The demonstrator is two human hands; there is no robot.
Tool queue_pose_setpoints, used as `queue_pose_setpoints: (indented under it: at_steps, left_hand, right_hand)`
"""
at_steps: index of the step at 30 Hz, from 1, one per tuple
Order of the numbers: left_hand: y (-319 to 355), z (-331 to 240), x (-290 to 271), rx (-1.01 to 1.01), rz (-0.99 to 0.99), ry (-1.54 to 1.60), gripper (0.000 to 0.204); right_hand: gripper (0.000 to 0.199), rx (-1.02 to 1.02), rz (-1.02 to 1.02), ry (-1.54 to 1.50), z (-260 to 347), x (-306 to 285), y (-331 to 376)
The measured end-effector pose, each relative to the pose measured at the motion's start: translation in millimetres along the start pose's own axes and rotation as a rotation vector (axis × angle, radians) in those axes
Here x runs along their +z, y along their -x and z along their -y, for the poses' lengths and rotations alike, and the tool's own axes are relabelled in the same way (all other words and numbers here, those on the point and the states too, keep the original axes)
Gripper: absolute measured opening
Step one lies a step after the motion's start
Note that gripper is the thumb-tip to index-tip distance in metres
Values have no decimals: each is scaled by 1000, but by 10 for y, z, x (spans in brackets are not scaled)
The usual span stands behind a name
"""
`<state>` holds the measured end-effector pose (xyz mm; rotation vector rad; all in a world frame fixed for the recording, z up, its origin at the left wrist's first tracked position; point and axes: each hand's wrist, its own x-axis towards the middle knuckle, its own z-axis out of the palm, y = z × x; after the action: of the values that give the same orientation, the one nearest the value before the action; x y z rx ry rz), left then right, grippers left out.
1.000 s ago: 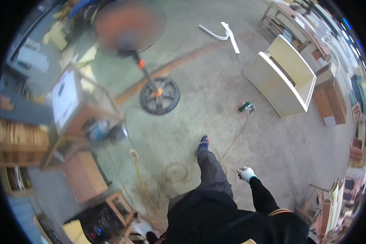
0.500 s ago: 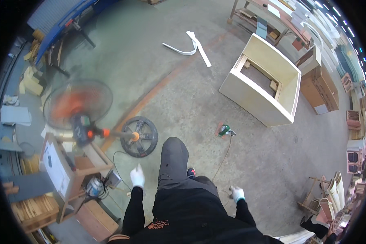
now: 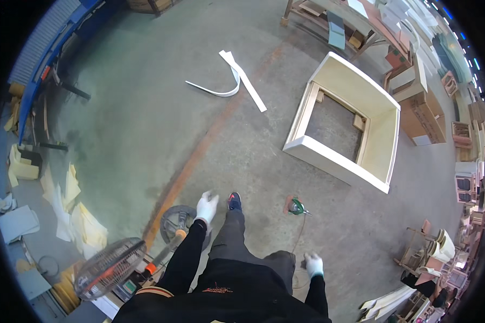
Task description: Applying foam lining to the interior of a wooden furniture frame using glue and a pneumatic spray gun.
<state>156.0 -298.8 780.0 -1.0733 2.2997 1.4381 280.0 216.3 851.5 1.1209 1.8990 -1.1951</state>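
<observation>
Workshop floor; gloved hands (image 3: pixel 206 206) (image 3: pixel 313 265) open, empty.

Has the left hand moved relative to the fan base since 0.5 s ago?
Yes. The left hand was below the round fan base, level with its lower left. Now it sits at the base's upper right edge, swung forward, fingers open, holding nothing.

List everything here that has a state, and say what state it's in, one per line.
Left hand: gloved, open, holding nothing.
Right hand: gloved, empty.
Cream cabinet frame: lying on the floor, open side up, empty.
Green power tool: lying on the floor, cord attached.
Pedestal fan: standing; running or not, cannot tell.
White strips: loose on the floor, one curved.
</observation>
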Motion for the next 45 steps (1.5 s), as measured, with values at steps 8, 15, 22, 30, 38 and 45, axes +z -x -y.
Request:
queue_pose_setpoints:
  at_steps: [8,15,22,30,38,45]
  left_hand:
    - [-952,-44,-902,-172,-185,-30,50]
    - [-1444,-510,-765,-292,-63,-124,47]
    - [-1235,-544,-455,-649,-172,-273,32]
    - [-2891,-1897,370,-940,-141,-236,19]
    - [-4241,-2924,814,-732,72,396,46]
    - [-5519,-4473,1488,-685,587,1560,115]
  right_hand:
    - [35,-476,-62,182,2353,1250,-916]
    - [50,-583,-106,335,4618,2340,-2299]
    - [58,-605,12,861,5749,4417,-6027]
    - [83,-544,-148,1003,6763,6246,-8441]
    - [34,-529,128,258,7225,5020,-7359]
    - [28,-966,526,255,9038,3023,-4408]
